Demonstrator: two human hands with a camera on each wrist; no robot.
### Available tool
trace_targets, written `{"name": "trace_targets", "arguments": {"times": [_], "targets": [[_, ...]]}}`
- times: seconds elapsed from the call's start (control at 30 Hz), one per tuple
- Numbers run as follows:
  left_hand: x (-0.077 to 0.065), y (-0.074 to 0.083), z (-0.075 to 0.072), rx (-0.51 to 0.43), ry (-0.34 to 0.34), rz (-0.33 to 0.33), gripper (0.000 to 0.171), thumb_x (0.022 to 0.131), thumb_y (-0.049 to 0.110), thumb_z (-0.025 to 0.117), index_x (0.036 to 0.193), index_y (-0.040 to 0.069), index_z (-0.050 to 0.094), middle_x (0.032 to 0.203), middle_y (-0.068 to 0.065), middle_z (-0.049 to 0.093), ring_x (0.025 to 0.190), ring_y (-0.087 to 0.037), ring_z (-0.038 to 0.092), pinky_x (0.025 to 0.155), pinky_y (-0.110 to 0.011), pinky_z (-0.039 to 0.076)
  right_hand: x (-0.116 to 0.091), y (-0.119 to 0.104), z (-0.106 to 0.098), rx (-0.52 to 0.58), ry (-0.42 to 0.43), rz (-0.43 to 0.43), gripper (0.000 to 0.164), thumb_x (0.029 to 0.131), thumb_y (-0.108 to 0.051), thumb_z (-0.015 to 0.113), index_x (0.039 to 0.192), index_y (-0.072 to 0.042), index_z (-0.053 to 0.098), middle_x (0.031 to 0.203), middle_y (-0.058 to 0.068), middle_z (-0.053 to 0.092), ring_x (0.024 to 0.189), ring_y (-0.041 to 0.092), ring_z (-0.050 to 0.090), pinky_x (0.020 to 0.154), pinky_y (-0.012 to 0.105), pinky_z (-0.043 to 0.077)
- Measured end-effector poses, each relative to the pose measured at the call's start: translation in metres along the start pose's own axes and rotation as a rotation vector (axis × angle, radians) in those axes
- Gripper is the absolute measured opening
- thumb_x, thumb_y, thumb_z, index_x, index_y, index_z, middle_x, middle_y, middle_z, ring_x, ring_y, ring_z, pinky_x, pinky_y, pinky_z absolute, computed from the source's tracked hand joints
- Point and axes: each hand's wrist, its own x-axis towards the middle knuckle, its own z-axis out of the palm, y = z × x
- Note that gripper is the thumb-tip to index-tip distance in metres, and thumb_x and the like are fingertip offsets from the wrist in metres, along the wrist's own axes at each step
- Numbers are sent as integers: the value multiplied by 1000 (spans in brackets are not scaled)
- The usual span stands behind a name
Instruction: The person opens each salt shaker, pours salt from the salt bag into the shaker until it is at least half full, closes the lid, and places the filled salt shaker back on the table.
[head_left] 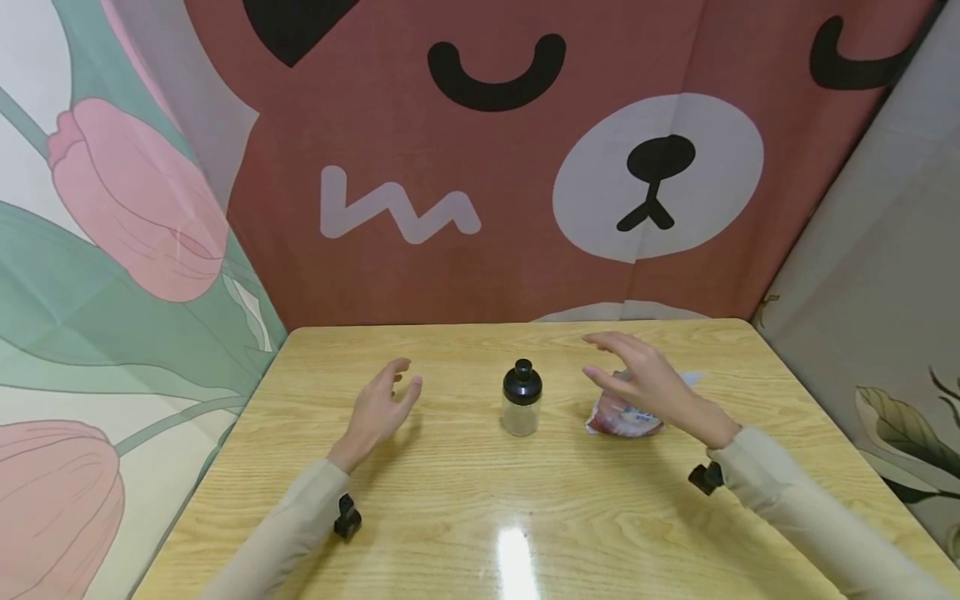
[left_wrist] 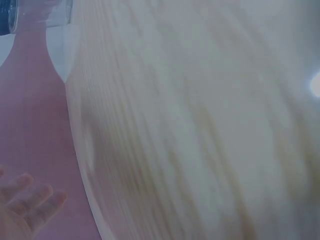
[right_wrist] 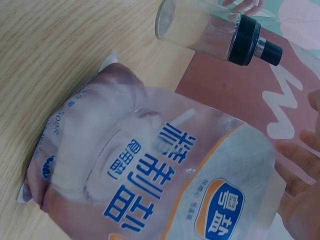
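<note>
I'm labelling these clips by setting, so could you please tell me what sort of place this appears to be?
Probably a makeshift indoor recording booth: a cartoon-animal backdrop and a floral drape hang like walls, and a small black wrist-worn device is in view.

Bottle (head_left: pixel 522 402) and bag (head_left: pixel 625 420) obstruct; gap between.

Bag (head_left: pixel 624 420) partly behind right grip (head_left: pixel 651 383)

1 white glare streak (head_left: pixel 517 565) marks the table (head_left: pixel 450 483), while the left wrist view is hazy and blurred.
</note>
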Motion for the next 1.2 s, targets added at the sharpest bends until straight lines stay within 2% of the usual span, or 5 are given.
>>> {"name": "trace_targets", "arguments": {"times": [0.3,0.53,0.8,1.0,1.2], "targets": [[1,4,4,-15,-14,-2,62,102,53,45,142,6,47,140,-13,54,121,-34,56,92,-48,52,9,-3,7,4,6,-50,48,85,-15,78,129,-3,62,127,13,64,107,30,64,85,45,56],[1,8,7,-23,-36,-13,63,102,55,44,143,7,46,141,-13,53,123,-34,55,93,-48,52,12,-8,13,-1,-18,-29,48,87,-18,76,130,-1,60,127,14,64,104,31,65,85,48,55],[3,15,13,-7,-44,-5,61,101,55,46,142,9,49,139,-9,55,121,-31,56,92,-47,52,16,-16,19,-18,-63,19,49,92,-26,73,133,-4,59,131,12,62,111,28,63,90,48,53],[2,20,18,10,-55,-7,59,101,53,47,142,10,50,139,-9,56,123,-31,55,94,-52,49,18,-20,24,-26,-83,44,51,94,-31,71,135,-5,58,132,11,61,116,28,61,93,47,52],[2,23,25,37,-60,16,59,101,54,46,141,10,50,137,-11,57,122,-31,56,92,-52,50,21,-23,31,-43,-90,40,52,93,-32,71,134,-3,57,130,13,62,112,29,62,90,47,54]]}}
